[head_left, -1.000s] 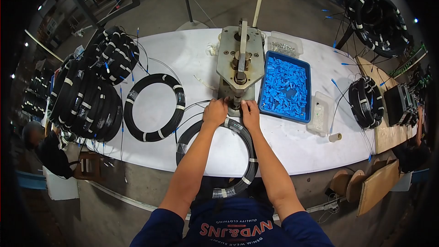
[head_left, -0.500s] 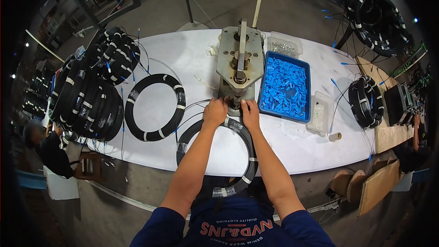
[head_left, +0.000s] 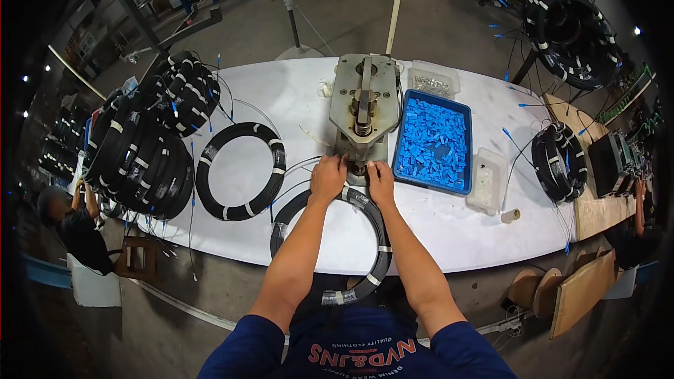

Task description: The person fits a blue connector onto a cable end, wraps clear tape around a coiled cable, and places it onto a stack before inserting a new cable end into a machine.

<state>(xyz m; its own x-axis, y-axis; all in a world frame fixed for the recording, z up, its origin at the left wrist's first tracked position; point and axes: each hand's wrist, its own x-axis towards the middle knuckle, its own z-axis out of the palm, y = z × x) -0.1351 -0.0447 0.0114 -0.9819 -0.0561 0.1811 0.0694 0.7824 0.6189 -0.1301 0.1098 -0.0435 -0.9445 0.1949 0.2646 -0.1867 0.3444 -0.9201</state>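
My left hand (head_left: 328, 177) and my right hand (head_left: 380, 181) are at the foot of a grey metal bench press (head_left: 362, 137), one on each side of its tool. The fingers of both are closed in a pinch under the press head. What they pinch is too small and hidden to make out. A coil of black cable (head_left: 383, 238) with white tape bands lies below my forearms, partly over the table's front edge. Its thin cable ends run past my left hand.
Right of the press stand a blue tray (head_left: 469, 147) of small blue parts and clear tubs (head_left: 486, 181). Another cable coil (head_left: 206, 175) and a pile of coils (head_left: 151, 168) are on the left. A co-worker (head_left: 77, 221) is at far left; another person's arm (head_left: 639, 203) shows at far right.
The camera view has shifted slightly, so the table appears lower. The bar and spring on top of the press have changed position. Both hands stay at the press foot.
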